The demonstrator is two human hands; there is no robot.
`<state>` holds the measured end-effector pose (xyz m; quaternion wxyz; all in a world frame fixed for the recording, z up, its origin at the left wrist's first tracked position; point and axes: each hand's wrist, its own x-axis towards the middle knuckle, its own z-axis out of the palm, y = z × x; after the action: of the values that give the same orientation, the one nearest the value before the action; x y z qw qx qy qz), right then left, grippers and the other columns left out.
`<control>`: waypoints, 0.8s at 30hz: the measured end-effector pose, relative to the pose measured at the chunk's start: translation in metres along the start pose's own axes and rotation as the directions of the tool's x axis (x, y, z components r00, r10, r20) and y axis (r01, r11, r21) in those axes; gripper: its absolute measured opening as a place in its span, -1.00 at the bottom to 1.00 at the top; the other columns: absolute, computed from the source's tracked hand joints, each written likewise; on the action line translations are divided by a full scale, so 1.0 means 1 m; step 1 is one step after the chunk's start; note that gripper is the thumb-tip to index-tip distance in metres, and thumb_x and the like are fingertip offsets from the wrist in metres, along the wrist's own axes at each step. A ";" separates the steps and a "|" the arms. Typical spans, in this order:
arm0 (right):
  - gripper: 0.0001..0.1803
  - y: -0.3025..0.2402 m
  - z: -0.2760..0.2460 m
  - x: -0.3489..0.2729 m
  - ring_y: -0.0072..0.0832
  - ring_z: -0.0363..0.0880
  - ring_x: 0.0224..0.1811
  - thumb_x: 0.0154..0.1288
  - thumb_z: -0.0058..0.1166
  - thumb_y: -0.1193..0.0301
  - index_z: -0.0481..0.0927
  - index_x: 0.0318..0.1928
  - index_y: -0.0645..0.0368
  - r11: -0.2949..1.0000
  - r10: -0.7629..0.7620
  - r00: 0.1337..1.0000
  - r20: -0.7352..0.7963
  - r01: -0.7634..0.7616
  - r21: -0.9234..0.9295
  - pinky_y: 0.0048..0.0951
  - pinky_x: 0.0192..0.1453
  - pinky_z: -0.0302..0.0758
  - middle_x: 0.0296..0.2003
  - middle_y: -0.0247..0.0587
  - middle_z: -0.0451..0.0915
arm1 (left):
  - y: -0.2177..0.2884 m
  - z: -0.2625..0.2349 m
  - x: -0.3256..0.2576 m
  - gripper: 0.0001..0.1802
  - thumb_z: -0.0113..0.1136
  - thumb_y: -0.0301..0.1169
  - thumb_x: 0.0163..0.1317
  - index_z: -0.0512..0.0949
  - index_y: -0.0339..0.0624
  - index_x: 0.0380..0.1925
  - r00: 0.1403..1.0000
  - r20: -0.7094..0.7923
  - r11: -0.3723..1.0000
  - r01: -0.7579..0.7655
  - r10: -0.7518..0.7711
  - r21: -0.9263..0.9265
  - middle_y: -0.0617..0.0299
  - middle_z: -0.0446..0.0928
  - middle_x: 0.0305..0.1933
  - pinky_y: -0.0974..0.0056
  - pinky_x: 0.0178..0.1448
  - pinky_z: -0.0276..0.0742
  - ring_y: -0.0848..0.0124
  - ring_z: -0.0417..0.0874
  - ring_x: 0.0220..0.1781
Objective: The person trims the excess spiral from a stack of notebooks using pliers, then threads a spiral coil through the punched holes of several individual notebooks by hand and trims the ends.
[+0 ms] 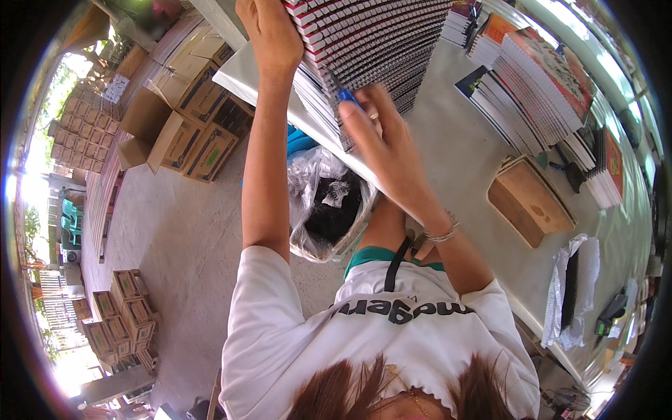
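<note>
A tall stack of spiral-bound books (371, 31) stands at the edge of the white table, its coiled spines facing me. At its left side, my left hand (271, 35) is closed against the books; the upper frame edge cuts off part of the fingers. My right hand (381, 133), slightly blurred, is closed around a small blue-handled tool (345, 96). The tool's thin metal tip touches or lies very near the coils at the stack's lower left; its exact kind is hard to make out.
More bound books (535, 84) lie on the table (462, 140) at right, near a wooden box (532, 196) and a white plastic wrapper (570, 290). Below the table edge sits a plastic-lined bin (329, 210) with black scraps. Cardboard boxes (199, 119) stand on the floor at left.
</note>
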<state>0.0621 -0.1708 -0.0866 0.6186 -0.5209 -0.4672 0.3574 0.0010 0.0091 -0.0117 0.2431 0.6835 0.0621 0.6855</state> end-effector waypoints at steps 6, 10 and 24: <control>-0.62 0.007 -0.007 0.000 -0.18 0.49 -0.27 0.37 0.09 0.20 0.39 -0.07 0.26 0.965 -0.232 0.971 -0.056 0.222 -0.139 -0.17 -0.19 0.41 -0.28 0.01 0.51 | 0.004 0.004 -0.001 -0.36 -0.37 -0.03 0.54 0.60 -0.31 -0.24 0.997 -0.067 0.999 0.026 -0.024 0.035 0.14 0.59 -0.23 0.34 0.00 0.40 0.43 0.51 -0.21; -0.53 0.028 -0.005 0.004 -0.12 0.38 -0.10 0.28 0.15 0.17 0.42 0.06 0.21 0.592 -0.621 0.775 -0.119 0.364 -0.719 -0.08 0.06 0.24 -0.11 -0.02 0.46 | 0.006 0.005 0.000 -0.37 -0.36 -0.02 0.54 0.60 -0.31 -0.22 0.998 -0.059 0.999 0.028 -0.029 -0.017 0.15 0.59 -0.24 0.35 -0.01 0.40 0.45 0.51 -0.23; -0.56 0.018 -0.015 0.006 -0.52 0.46 -0.32 0.37 0.09 0.09 0.44 -0.08 0.25 0.994 0.068 0.989 0.132 -0.078 0.075 -0.48 -0.25 0.37 -0.31 -0.17 0.51 | 0.004 0.003 -0.001 -0.35 -0.31 0.01 0.52 0.63 -0.32 -0.20 0.996 -0.059 0.997 0.071 -0.074 -0.039 0.23 0.59 -0.37 0.41 -0.21 0.41 0.52 0.50 -0.37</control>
<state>0.0789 -0.1662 -0.1031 0.5940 -0.4882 -0.4720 0.4313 0.0028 0.0043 -0.0110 0.2783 0.6551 0.0817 0.6976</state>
